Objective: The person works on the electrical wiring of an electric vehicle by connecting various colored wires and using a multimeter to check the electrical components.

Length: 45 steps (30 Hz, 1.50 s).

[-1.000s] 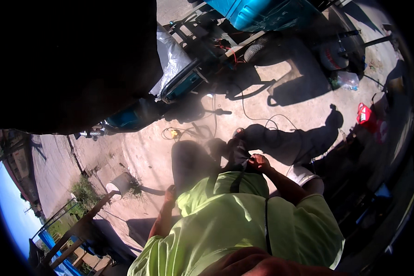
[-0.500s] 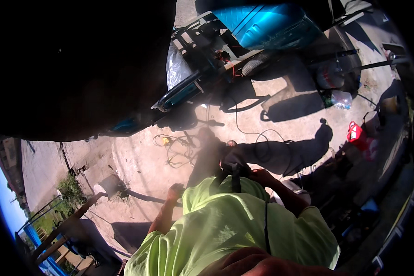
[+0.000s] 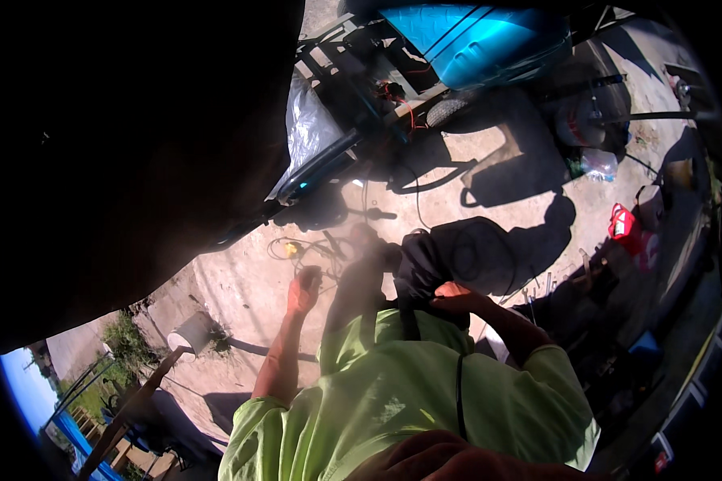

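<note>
My left hand (image 3: 303, 292) hangs in front of my left side, above the concrete floor. Its fingers are loosely bent and I see nothing in them. Against my dark trousers (image 3: 419, 271), at the right thigh, rests my right hand (image 3: 455, 297). Its fingers are curled in, and whether they pinch the cloth or something small is hidden. Ahead stands a dark metal frame (image 3: 329, 58) with a bright blue body panel (image 3: 497, 46), red wires (image 3: 409, 112) and a small wheel (image 3: 448, 111). Clear plastic sheeting (image 3: 309, 124) hangs by a dark bar (image 3: 321, 167).
A large black shape (image 3: 136, 160) blocks the upper left. Thin cables with a yellow piece (image 3: 291, 248) lie on the floor ahead. To the right are a red container (image 3: 620, 222), a bucket (image 3: 578, 128) and shaded clutter. A white bucket (image 3: 190, 333) lies at the left.
My left hand has moved forward and up, away from my side. The right thigh has risen into view, with my right hand at it. The black shape covers more of the left.
</note>
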Each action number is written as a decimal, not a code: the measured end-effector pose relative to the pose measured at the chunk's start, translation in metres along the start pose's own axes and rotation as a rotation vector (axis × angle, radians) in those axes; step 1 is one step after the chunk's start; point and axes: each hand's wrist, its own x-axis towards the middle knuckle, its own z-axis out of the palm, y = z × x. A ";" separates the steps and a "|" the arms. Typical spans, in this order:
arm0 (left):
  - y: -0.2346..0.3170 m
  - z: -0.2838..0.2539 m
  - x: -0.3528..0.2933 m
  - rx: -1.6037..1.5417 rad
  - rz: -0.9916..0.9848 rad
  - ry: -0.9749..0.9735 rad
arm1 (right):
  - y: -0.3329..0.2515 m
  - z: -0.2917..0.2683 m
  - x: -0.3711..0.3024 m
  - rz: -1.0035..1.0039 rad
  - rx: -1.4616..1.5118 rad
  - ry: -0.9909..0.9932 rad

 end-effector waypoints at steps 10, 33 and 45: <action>0.001 0.147 0.203 0.181 0.240 -0.405 | 0.018 -0.129 0.189 -0.114 -0.076 0.397; -0.145 0.313 0.499 0.549 0.736 -0.477 | 0.114 -0.436 0.672 -0.423 -0.475 1.323; -0.082 0.294 0.550 0.171 0.659 -0.087 | 0.141 -0.458 0.623 -0.496 -0.261 1.208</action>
